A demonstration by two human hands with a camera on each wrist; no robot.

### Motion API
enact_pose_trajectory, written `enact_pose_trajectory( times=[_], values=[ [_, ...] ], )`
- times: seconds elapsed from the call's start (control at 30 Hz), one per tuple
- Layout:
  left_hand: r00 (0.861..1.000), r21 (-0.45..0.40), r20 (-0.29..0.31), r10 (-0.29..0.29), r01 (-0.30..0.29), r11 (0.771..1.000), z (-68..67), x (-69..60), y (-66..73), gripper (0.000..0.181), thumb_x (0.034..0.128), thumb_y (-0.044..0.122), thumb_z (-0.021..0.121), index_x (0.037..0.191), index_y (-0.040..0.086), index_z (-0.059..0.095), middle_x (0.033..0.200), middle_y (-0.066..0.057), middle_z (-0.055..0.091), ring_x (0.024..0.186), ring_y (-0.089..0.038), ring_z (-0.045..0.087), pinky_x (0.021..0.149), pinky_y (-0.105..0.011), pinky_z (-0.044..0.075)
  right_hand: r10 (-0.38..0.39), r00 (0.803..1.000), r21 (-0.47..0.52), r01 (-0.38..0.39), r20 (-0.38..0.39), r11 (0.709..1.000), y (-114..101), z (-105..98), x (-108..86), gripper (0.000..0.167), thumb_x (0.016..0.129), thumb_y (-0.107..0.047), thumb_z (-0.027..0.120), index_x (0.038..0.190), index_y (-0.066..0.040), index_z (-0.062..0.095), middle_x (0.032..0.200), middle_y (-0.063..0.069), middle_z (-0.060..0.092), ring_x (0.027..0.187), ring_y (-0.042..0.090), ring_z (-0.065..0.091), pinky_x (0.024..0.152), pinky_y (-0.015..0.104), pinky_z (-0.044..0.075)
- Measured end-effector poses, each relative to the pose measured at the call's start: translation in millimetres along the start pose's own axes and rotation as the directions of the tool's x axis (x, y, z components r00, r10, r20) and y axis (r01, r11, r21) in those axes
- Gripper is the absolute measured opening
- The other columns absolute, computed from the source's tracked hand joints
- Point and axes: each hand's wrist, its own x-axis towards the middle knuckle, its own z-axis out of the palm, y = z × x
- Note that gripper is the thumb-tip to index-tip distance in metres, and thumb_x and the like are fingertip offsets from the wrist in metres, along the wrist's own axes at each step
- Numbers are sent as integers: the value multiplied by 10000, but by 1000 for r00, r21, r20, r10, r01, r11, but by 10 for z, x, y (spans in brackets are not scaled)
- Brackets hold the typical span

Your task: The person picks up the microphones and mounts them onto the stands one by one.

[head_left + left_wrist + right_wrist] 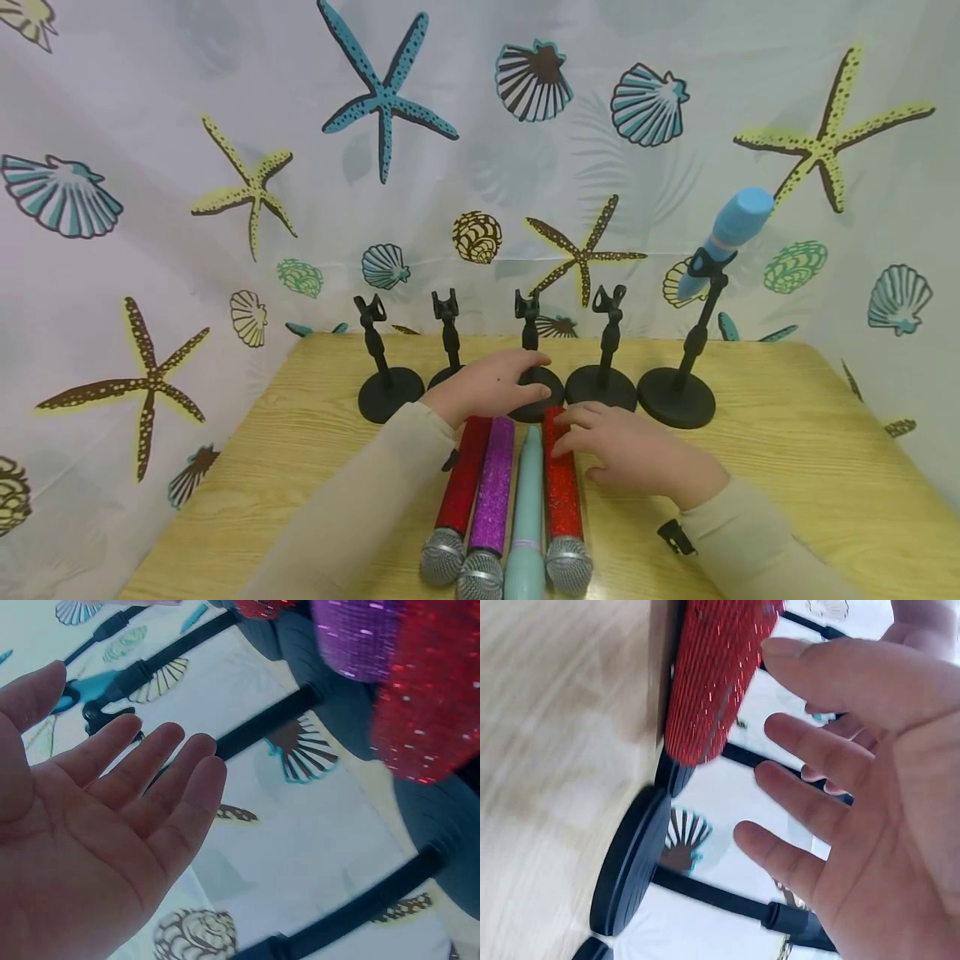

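Four microphones lie side by side on the table, silver or teal heads toward me: a dark red glittery microphone (461, 487), a purple glittery microphone (494, 492), a pale teal microphone (529, 492) and a bright red glittery microphone (562, 492). Over their far ends, in front of the middle microphone stand (529, 333), my left hand (491, 383) hovers with fingers extended and nothing in it. My right hand (630, 454) is over the bright red microphone's far end, fingers loosely spread; its thumb (802, 664) is close beside the handle without gripping it.
Several black stands line the back of the table (787, 425). The rightmost stand (678, 396) carries a blue microphone (731, 229), tilted up; the others have bare clips. A white curtain (465, 167) with starfish and shells hangs behind.
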Motion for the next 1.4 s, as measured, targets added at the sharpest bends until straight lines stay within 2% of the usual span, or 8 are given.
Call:
enact_pose_trajectory(
  times=[0.1,0.27,0.53,0.8,0.93,1.13,1.23,1.4],
  values=[
    [999,-51,-29,-13,11,999,23,-28,-88,555,1028,402,583,1514,159,471,1493,-17,509,1347,-215,495,1095,-413,401,-39,999,-10,39,13,999,-66,29,40,431,790,-83,821,1149,-284,694,1373,67,562,1335,343,470,1053,524,430],
    [999,-131,-45,-14,8,991,59,-42,-137,550,1030,391,590,1515,162,469,1480,2,520,1302,-220,536,1054,-397,442,-31,999,-12,31,27,999,-101,110,61,449,815,-74,810,1176,-297,660,1395,57,536,1398,385,400,1060,574,405],
    [999,-165,-36,17,-23,986,35,-16,-93,542,1036,380,580,1516,162,457,1482,-6,518,1302,-206,539,1037,-374,455,-59,998,-43,59,17,997,-87,272,50,403,832,-14,752,1121,-289,700,1325,62,575,1341,341,470,1095,494,393],
    [997,-147,-35,66,-70,987,-2,97,36,533,1037,367,578,1514,162,457,1494,-12,511,1281,-169,553,1045,-359,447,-12,997,125,22,-80,992,58,175,-55,452,802,45,700,1153,-240,683,1295,41,591,1282,286,488,1037,498,452],
    [996,-128,-48,77,-83,988,8,179,103,537,1034,368,584,1516,169,458,1494,7,510,1309,-165,531,1060,-364,434,70,994,261,-45,-88,964,137,32,-111,481,814,43,688,1211,-227,651,1323,-1,569,1301,266,484,1031,509,455],
    [995,-126,-73,72,-81,989,45,317,186,555,1033,437,559,1534,227,445,1498,33,507,1348,-156,495,1084,-407,413,247,966,436,-190,-77,879,263,-135,-257,459,929,-35,691,1324,-228,561,1315,-64,570,1212,183,566,993,497,477],
    [994,-171,-92,66,-81,982,72,410,217,570,1033,449,550,1546,234,423,1516,27,488,1370,-155,473,1099,-408,396,296,950,486,-212,-102,848,344,-180,-346,474,967,-77,675,1402,-177,516,1342,-19,574,1239,217,558,1003,536,453],
    [992,-283,-122,29,-62,957,128,583,281,610,1040,444,540,1571,190,377,1545,-14,452,1397,-170,442,1106,-407,388,348,926,551,-217,-145,806,461,-251,-473,436,1007,-178,651,1407,-61,523,1346,112,594,1217,298,575,970,562,468]
  ],
)
